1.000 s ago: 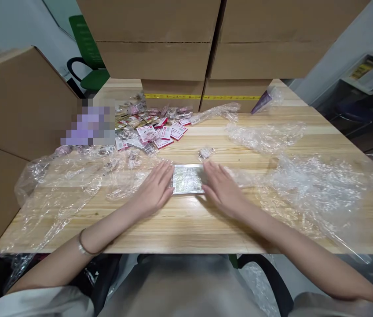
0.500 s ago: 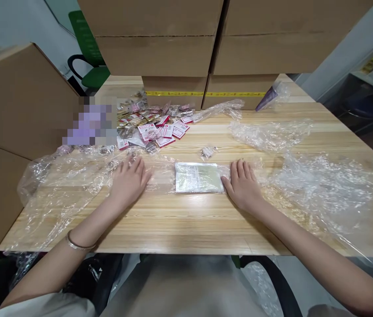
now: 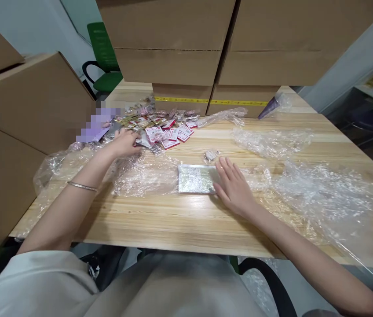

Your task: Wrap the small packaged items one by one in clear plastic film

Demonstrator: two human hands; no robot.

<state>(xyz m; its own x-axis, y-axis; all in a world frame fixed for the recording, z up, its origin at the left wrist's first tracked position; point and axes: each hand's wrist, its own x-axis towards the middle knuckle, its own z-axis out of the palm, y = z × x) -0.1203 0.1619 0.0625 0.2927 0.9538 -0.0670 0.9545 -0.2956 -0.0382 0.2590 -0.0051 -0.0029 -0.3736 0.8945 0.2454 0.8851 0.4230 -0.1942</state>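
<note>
Nearest the body, the right hand lies flat and open on the wooden table, its fingers spread and resting on the right end of a flat clear-wrapped packet; it presses rather than grasps. The packet sits near the middle of the table, a thin rectangle with printed paper showing through glossy film. It looks light and fairly stiff as a sheet, though the film is probably slick, so a flat palm could slide it; I judge the surest hold to be a pinch at a short edge or a corner, thumb beneath and fingers on top. Just left of it a crumpled sheet of clear plastic film lies loose, soft and springy, and more of the same wrap spreads over the right side of the table.

A little beyond the packet sits a small clear bag with something pale inside, apart from both hands.

Farther off to the left, the left hand, a thin bangle on its wrist, reaches into a pile of small red-and-white sachets. Its fingers are curled down among them, but whether they have closed on one cannot be told. These sachets look small, light and slippery.

At the back, stacked cardboard boxes wall off the table's far edge.
</note>
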